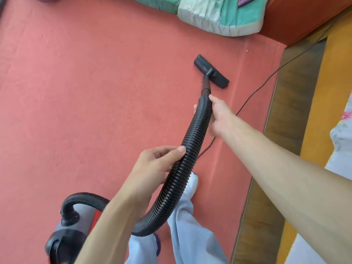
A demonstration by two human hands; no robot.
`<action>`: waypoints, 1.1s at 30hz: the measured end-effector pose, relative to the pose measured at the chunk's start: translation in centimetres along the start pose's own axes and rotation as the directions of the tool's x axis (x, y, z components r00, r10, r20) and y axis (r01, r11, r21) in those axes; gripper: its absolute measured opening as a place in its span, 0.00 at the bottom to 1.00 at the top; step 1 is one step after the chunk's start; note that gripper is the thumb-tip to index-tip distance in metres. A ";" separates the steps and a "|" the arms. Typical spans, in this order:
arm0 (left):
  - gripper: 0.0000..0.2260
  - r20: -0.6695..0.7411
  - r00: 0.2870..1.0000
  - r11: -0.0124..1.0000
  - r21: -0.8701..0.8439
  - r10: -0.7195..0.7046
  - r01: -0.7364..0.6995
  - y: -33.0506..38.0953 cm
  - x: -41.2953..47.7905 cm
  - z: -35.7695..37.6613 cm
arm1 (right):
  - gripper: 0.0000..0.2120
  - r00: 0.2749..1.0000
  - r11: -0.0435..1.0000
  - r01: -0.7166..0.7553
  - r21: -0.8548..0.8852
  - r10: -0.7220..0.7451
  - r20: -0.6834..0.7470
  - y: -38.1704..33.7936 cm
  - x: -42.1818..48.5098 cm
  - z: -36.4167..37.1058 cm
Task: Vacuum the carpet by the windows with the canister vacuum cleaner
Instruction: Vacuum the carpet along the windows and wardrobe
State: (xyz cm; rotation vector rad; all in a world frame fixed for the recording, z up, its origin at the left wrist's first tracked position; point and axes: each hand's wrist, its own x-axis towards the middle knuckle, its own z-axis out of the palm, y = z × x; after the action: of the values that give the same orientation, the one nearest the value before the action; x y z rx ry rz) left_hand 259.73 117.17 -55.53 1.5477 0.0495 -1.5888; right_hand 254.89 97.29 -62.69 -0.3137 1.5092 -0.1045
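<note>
Down at the far left sits the vacuum cleaner [66, 231], grey and red with a black end, on the red carpet [76, 92] beside my leg. The black ribbed hose [190, 149] loops up out of its top, dips low across my pale blue trousers [190, 235], then climbs away towards the middle.

My left hand [152, 164] holds that hose partway up. The fingers [163, 149] curl under it and the thumb lies over the ribs, a loose wrap-around grip.

Further along, my right hand [219, 117] grips the top end of the hose, just below where the smooth tube starts. The fingers there close round it from behind, one fingertip showing on the left side and the thumb pointing up along the right.

Beyond it, the flat black nozzle [211, 72] lies on the carpet, angled, well short of the green and grey cushion [219, 16] at the top edge.

To the right, a thin black cord [266, 80] runs over the carpet and passes behind my right wrist. At the right edge the carpet meets wooden boards [285, 111], and a flowered cloth [342, 130] shows past them.
</note>
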 end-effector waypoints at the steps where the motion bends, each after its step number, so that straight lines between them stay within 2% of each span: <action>1: 0.15 0.039 0.999 1.000 0.010 0.017 -0.018 0.6 0.2 -0.1 | 0.15 1.000 1.000 0.004 -0.003 -0.004 0.017 -0.7 -0.2 0.2; 5: 0.17 0.312 0.949 0.996 0.048 0.055 -0.074 3.7 -0.3 -2.0 | 0.18 0.989 1.000 -0.009 -0.022 0.012 0.147 -2.4 -3.3 1.1; 9: 0.17 0.584 0.812 0.988 0.132 -0.016 -0.076 6.0 -0.1 -5.2 | 0.25 0.974 0.993 -0.080 -0.088 0.096 0.204 -0.9 -6.4 1.9; 11: 0.19 0.696 0.714 0.990 0.140 -0.077 -0.029 6.9 0.5 -6.6 | 0.26 0.971 0.990 -0.101 -0.097 0.120 0.207 0.2 -7.0 3.0; 13: 0.16 0.771 0.631 0.993 0.118 -0.088 -0.006 7.9 1.2 -7.9 | 0.23 0.971 0.993 -0.103 -0.058 0.113 0.212 0.7 -7.0 4.5; 14: 0.15 0.783 0.616 0.994 0.110 -0.081 -0.009 8.4 1.6 -8.6 | 0.20 0.969 0.993 -0.106 -0.041 0.113 0.218 0.8 -7.0 5.4; 16: 0.20 0.771 0.632 0.994 0.107 -0.076 -0.010 9.1 2.6 -10.6 | 0.17 0.966 0.993 -0.119 -0.007 0.117 0.229 0.9 -6.7 7.4; 18: 0.30 0.758 0.645 0.995 0.092 -0.092 0.034 9.7 3.4 -12.7 | 0.15 0.969 0.993 -0.110 0.039 0.098 0.228 1.1 -5.8 9.6; 20: 0.33 0.719 0.689 0.996 0.062 -0.092 0.068 10.2 4.1 -14.3 | 0.15 0.980 0.998 -0.064 0.024 0.058 0.191 1.4 -4.1 11.6; 22: 0.29 0.624 0.775 0.994 0.079 -0.103 0.069 10.7 4.8 -15.1 | 0.19 0.989 1.000 -0.027 0.007 0.026 0.147 1.3 -1.7 13.0; 24: 0.20 0.451 0.886 0.989 0.137 -0.111 0.054 10.7 5.5 -14.9 | 0.20 0.995 1.000 0.014 0.014 -0.015 0.094 0.6 0.6 13.7; 26: 0.18 0.280 0.954 0.985 0.161 -0.104 0.060 10.4 6.2 -14.2 | 0.18 0.998 0.999 0.048 0.010 -0.048 0.051 -0.4 2.5 13.9; 28: 0.19 0.211 0.974 0.990 0.129 -0.087 0.061 10.4 6.6 -13.2 | 0.18 0.997 0.997 0.076 -0.019 -0.075 0.032 -1.4 3.6 14.0; 30: 0.18 0.220 0.974 0.995 0.095 -0.057 0.037 10.6 6.8 -12.4 | 0.18 0.996 0.996 0.084 -0.030 -0.083 0.035 -2.3 3.8 14.0; 33: 0.16 0.285 0.959 0.997 0.076 -0.010 -0.012 10.8 6.9 -11.8 | 0.23 0.991 0.993 0.044 0.106 -0.056 0.117 -3.3 3.0 13.3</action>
State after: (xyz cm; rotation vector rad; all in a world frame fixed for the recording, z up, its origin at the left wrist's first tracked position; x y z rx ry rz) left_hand 276.60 113.77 -58.06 1.3603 -0.1740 -1.8168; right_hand 268.62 95.18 -64.31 -0.2707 1.3718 -0.1995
